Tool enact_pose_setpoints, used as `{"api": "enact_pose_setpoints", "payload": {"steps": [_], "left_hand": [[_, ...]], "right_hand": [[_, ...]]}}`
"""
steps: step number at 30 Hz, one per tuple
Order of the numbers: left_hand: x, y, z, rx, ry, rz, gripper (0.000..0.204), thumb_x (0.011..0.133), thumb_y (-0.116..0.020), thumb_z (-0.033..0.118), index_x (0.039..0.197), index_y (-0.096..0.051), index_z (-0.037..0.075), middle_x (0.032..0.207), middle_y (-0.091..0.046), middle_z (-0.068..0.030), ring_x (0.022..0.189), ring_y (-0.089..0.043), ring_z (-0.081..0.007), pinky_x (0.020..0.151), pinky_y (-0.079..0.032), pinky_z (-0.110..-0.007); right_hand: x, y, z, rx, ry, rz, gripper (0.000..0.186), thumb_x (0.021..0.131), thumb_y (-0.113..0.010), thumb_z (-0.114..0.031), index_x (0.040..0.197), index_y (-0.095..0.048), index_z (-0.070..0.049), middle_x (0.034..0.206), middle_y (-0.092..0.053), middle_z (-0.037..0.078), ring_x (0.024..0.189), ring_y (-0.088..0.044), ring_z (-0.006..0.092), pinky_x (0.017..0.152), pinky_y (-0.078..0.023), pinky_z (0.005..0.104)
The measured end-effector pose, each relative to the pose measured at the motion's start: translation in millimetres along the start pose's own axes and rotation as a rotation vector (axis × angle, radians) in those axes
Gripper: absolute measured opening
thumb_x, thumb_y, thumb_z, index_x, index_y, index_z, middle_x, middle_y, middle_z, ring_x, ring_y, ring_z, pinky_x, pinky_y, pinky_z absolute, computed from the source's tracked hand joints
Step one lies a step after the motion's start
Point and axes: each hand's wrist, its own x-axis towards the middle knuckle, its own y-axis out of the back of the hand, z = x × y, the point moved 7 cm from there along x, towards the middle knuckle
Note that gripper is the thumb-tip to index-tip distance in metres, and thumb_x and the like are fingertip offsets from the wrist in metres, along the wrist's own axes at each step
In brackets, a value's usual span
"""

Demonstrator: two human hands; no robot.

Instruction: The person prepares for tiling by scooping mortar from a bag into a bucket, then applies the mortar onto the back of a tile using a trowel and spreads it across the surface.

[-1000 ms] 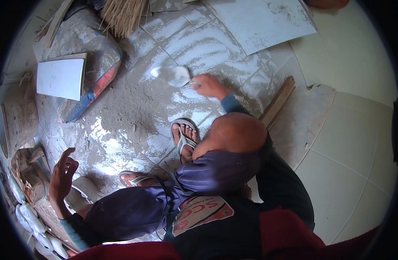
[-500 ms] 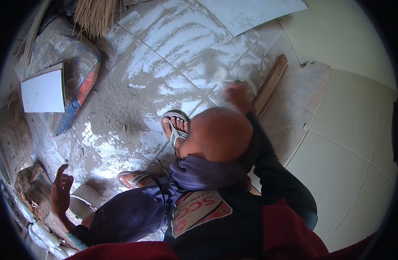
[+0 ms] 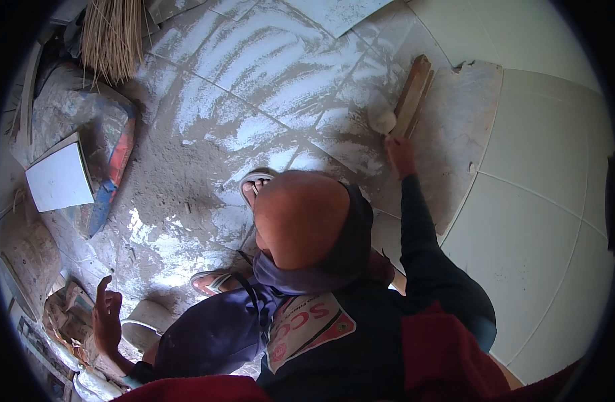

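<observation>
My right hand (image 3: 401, 158) is closed round the handle of a small trowel (image 3: 381, 119). The trowel's pale, blurred blade is low by the floor, close to a brown wooden strip (image 3: 412, 94); whether it touches is hard to tell. White powder (image 3: 267, 63) lies in swept arcs over the grey tiled floor to the left of the blade. My left hand (image 3: 107, 320) hangs with bent fingers apart, holding nothing. Nearest to it is a whitish bucket (image 3: 146, 320), partly hidden behind my leg.
A stick broom (image 3: 112, 40) lies at the upper left. Below it a dirty sack-like bundle (image 3: 66, 120) carries a white tile (image 3: 61, 178). A brown board (image 3: 458, 134) leans near the pale tiled wall (image 3: 535, 261) on the right. A white sheet (image 3: 337, 12) lies at the top.
My right hand has moved right with the trowel, up to the wooden strip. The view has shifted, and my raised knee now covers more of my foot. My left hand stays free.
</observation>
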Motion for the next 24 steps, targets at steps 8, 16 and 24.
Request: {"api": "enact_pose_setpoints", "payload": {"steps": [8, 16, 24], "left_hand": [[16.1, 5.6, 35.3, -0.030, -0.065, 0.011, 0.041, 0.094, -0.053, 0.021, 0.132, -0.045, 0.009, 0.088, -0.057, -0.0138, 0.082, -0.055, -0.0238, 0.078, -0.044, -0.039], [-49.5, 24.3, -8.6, -0.043, 0.093, 0.168, 0.042, 0.093, -0.052, 0.019, 0.133, -0.046, 0.011, 0.096, -0.060, -0.0138, 0.090, -0.057, -0.0247, 0.083, -0.046, -0.038], [-29.3, 4.3, -33.6, -0.126, 0.062, 0.046, 0.040, 0.093, -0.052, 0.023, 0.131, -0.047, 0.011, 0.090, -0.061, -0.0144, 0.086, -0.060, -0.0254, 0.082, -0.047, -0.037]], "right_hand": [[-95.4, -130.3, -215.9, 0.195, 0.599, -0.212, 0.023, 0.082, -0.057, -0.022, 0.073, -0.053, -0.002, 0.070, -0.055, 0.024, 0.071, -0.056, 0.0443, 0.061, -0.042, 0.0501], [-39.7, -60.3, -70.3, -0.051, 0.245, -0.100, 0.025, 0.084, -0.058, -0.024, 0.085, -0.059, 0.001, 0.074, -0.059, 0.025, 0.070, -0.058, 0.0417, 0.061, -0.044, 0.0463], [-96.6, -181.6, -175.6, 0.004, 0.551, -0.373, 0.024, 0.082, -0.062, -0.024, 0.085, -0.060, -0.001, 0.078, -0.060, 0.024, 0.076, -0.058, 0.0427, 0.066, -0.045, 0.0468]]}}
